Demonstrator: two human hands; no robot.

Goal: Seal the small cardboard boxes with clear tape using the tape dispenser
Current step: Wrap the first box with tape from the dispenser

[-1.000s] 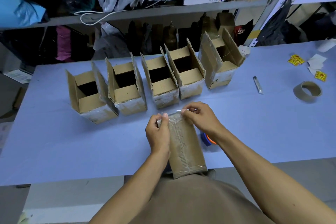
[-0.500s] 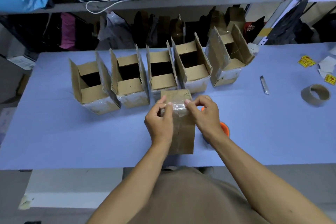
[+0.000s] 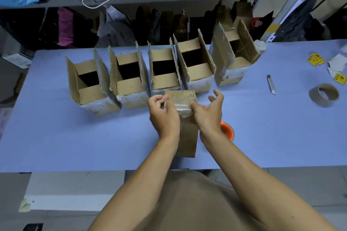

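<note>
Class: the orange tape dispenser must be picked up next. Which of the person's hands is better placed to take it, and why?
The right hand, probably. The orange tape dispenser lies on the table just beside that wrist, and its fingers are spread, gripping nothing. The left hand sits across the closed box.
</note>
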